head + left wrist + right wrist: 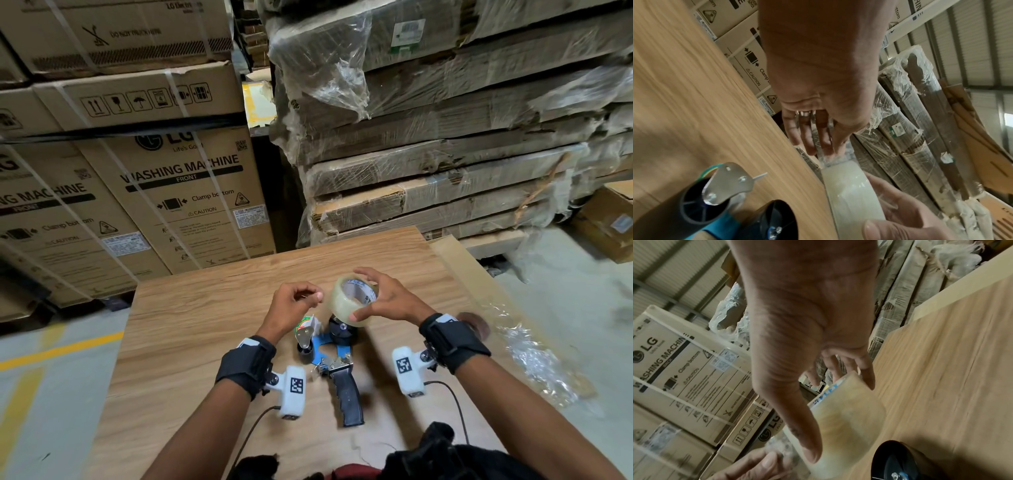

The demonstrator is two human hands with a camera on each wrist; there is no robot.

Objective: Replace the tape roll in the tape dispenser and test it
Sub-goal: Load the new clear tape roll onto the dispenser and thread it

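My right hand (368,296) grips a clear tape roll (344,303) by its rim, thumb near me and fingers on the far side, just above the dispenser. The tape dispenser (337,356) lies flat on the wooden table (191,329), blue frame and black handle (350,397) pointing toward me, its black hub (777,217) bare. My left hand (315,296) pinches the loose end of the tape (828,154), a short clear strip running from the fingers (809,134) to the tape roll (849,191). In the right wrist view the roll (846,423) sits between thumb and fingers of the right hand (838,415).
A brown ring (474,325) lies on the table behind my right wrist. Crumpled clear plastic film (534,363) lies at the table's right edge on a cardboard sheet. Stacked washing-machine boxes (178,192) and wrapped flat cartons (445,164) stand beyond the far edge.
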